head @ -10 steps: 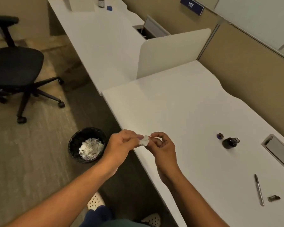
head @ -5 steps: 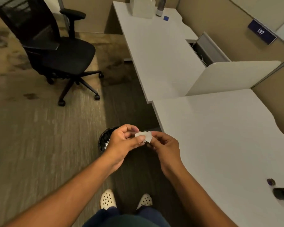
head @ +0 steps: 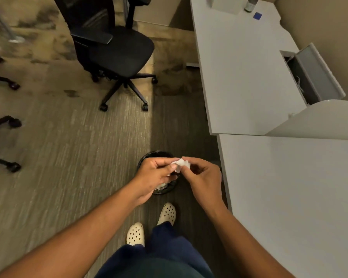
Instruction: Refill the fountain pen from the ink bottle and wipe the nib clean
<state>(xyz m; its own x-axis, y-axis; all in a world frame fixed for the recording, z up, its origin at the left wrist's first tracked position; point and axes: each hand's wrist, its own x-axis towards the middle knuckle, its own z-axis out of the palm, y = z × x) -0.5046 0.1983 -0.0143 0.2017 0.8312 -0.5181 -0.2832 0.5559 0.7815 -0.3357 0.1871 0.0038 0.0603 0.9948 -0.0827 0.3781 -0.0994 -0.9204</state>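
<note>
I have a small crumpled white scrap of tissue (head: 182,163) pinched at centre frame, the grip narrow on both sides: the left hand (head: 156,175) holds it between thumb and fingertips, and the right hand (head: 202,175) nips its other edge, the remaining fingers curled under. Both forearms run up from the bottom corners and meet directly above the round black waste bin (head: 162,190) on the carpet, which my left hand mostly hides; pale scraps show inside it. I judge this the tail of the wiping step, the used tissue on its way to disposal. The next move calls for opening both pinches over the bin's mouth. The white bench (head: 289,197) fills the right of the frame; neither pen nor ink bottle is in view on it.
</note>
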